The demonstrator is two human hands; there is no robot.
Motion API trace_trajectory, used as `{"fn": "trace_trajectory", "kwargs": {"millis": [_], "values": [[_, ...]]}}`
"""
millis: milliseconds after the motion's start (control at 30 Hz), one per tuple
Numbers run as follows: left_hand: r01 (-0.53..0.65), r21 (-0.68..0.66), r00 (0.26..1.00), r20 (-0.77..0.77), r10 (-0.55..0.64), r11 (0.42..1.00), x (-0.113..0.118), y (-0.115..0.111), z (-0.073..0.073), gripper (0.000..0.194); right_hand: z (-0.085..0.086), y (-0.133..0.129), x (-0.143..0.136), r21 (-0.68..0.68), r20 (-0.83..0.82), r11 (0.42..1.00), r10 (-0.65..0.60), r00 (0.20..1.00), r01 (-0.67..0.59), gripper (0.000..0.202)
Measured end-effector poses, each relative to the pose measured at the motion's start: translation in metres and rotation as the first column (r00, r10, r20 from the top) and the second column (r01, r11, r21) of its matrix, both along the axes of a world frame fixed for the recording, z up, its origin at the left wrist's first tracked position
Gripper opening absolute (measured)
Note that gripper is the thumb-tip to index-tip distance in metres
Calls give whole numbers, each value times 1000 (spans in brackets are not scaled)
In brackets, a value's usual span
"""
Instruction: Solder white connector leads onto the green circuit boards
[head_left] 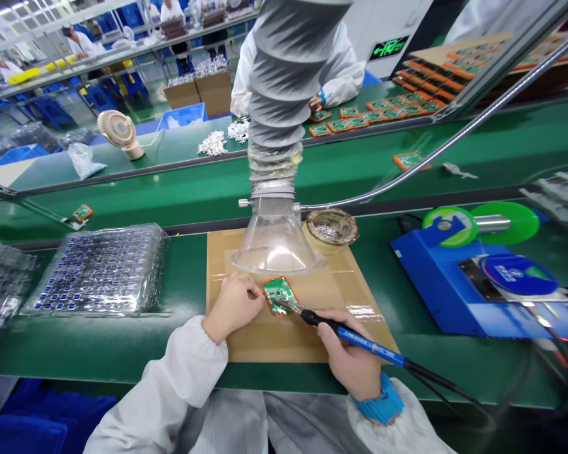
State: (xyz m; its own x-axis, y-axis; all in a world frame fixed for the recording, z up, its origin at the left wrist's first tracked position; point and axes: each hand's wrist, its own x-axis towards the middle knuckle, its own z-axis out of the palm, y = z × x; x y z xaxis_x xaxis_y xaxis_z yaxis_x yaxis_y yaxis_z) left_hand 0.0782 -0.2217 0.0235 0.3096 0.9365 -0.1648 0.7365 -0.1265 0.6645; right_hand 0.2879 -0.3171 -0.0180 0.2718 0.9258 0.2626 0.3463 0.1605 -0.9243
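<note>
A small green circuit board (284, 291) with orange-red edges lies on the tape-covered cardboard sheet (246, 343). In my right hand (355, 359) is a blue and black soldering iron (360, 338), gripped like a pen. Its metal tip reaches over the lower part of the board; whether it touches cannot be made out. My left hand (236, 302) is closed in a pinch at the board's left edge. A small dark bit shows at its fingertips, too small to name. Just above the board hangs a clear fume hood (279, 236).
Stacked clear plastic trays (99, 271) stand on the left. To the right is a blue soldering machine (435, 284) with green reels. A round bowl (331, 228) sits behind the cardboard. Across the green conveyor (208, 195) a co-worker's sleeve (343, 63) shows near several boards.
</note>
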Motion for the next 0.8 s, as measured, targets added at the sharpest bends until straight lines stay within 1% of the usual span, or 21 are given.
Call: {"fn": "trace_trajectory", "kwargs": {"millis": [100,200,333,467,667,800], "values": [[17,11,1000,7,-17,1000,-1,0,0,22,4,2,-3,0,70,1000,31,997,-31,13],[16,18,1000,6,-16,1000,-1,0,-1,22,2,3,-3,0,114,999,41,993,-41,11],[19,14,1000,13,-19,1000,-1,0,-2,22,-1,2,-3,20,138,998,57,989,-60,8],[15,1,1000,8,-15,1000,-1,0,-1,21,-1,3,-4,47,147,997,61,987,-68,6],[15,-11,1000,18,-15,1000,-1,-1,1,20,-1,5,-3,62,124,996,60,990,-68,5],[25,5,999,25,-25,1000,-2,0,-1,21,-2,2,-2,57,179,996,60,982,-71,6]]}}
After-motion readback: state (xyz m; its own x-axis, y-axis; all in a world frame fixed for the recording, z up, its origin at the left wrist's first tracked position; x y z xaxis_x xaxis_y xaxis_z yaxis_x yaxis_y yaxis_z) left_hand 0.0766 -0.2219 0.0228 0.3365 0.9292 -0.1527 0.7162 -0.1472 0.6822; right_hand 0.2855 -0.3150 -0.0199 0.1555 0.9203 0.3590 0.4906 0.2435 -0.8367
